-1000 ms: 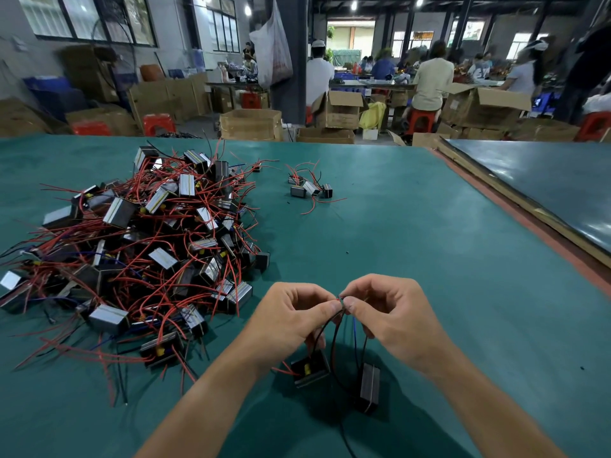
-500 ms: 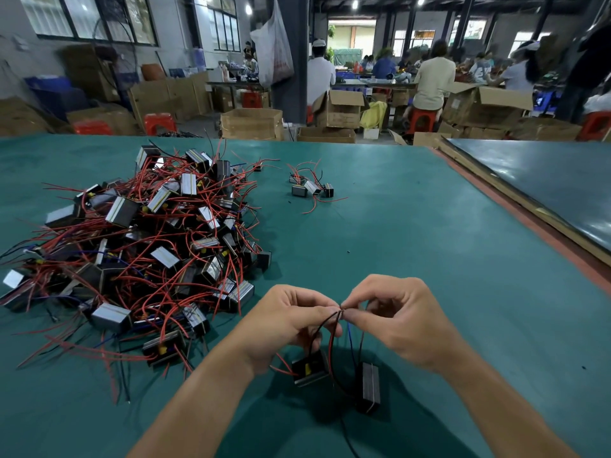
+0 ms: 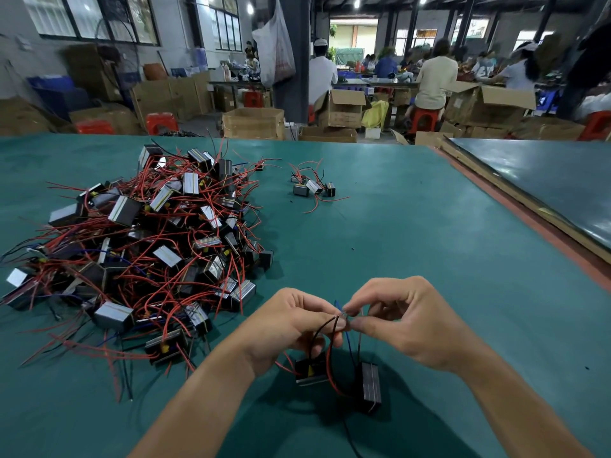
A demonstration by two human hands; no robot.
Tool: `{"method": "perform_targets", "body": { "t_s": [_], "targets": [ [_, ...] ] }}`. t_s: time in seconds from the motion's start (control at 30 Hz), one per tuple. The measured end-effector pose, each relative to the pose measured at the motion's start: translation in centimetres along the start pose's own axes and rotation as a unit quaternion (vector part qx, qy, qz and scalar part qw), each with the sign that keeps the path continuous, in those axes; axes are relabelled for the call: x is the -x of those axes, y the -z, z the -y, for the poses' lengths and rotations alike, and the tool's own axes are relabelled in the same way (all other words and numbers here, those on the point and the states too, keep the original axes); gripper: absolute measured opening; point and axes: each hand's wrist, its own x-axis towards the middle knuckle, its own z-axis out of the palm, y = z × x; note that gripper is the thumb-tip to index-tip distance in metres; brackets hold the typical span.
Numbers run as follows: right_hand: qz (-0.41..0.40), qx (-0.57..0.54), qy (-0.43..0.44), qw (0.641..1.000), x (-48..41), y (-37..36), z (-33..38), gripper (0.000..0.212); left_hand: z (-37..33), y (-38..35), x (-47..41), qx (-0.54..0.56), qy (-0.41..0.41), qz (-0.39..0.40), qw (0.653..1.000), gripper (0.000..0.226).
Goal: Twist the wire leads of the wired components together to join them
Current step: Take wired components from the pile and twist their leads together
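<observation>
**Grip.** My left hand (image 3: 291,328) has thumb and fingers curled, pinching the thin red, black and blue wire leads (image 3: 340,315) just under their tips. My right hand (image 3: 406,322) pinches the same tips between thumb and forefinger from the opposite side. Its other fingers are curved and apart from the wires. The two pinches meet, fingertips almost touching.

**Landmark.** This is the large heap of black box components with red wires (image 3: 148,242) on the green table surface (image 3: 429,242). Both hands are held to the right of the heap and nearer to me than it is, raised above the table.

**Task items.** The leads hang from the pinch to two units lying side by side, right of the heap's near edge and beneath my hands. One is a small black box component with a yellow tab (image 3: 310,371). The other, farther from the heap, is a small black box component with a grey ribbed face (image 3: 370,380). They are close together; I cannot tell whether they touch.

**Surroundings.** A small cluster of similar wired components (image 3: 312,188) lies right of the heap's far end, well apart from my hands. A dark glossy sheet (image 3: 545,183) lies far right of the heap. Brown cardboard boxes (image 3: 253,122) stand beyond the heap, off the table.
</observation>
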Motion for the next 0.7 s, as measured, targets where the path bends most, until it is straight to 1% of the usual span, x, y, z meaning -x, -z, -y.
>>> {"method": "perform_targets", "body": {
  "t_s": [0.17,0.4,0.5,0.6,0.67,0.7],
  "targets": [
    [0.007,0.016,-0.003,1.0,0.0,0.1,-0.2,0.021,0.1,0.1,-0.1,0.018,0.0,0.007,1.0,0.012],
    [-0.006,0.008,-0.023,1.0,-0.1,0.0,-0.4,0.009,0.3,0.4,-0.2,0.02,-0.003,0.013,1.0,0.013],
    [-0.007,-0.004,-0.049,0.999,-0.1,-0.2,-0.2,0.006,0.3,0.3,-0.1,0.006,-0.015,0.006,1.0,0.009],
    [-0.001,-0.015,-0.079,0.997,0.0,-0.4,0.0,0.012,0.5,0.1,-0.3,-0.03,-0.046,-0.027,0.998,0.011],
    [-0.009,-0.075,-0.129,0.989,-0.2,-0.7,0.2,0.016,0.8,-0.3,-0.5,-0.073,-0.09,-0.072,0.991,0.016],
    [-0.012,-0.12,-0.167,0.979,-0.3,-0.8,0.3,0.017,1.1,-0.5,-0.5,-0.108,-0.118,-0.096,0.982,0.015]
  ]
}}
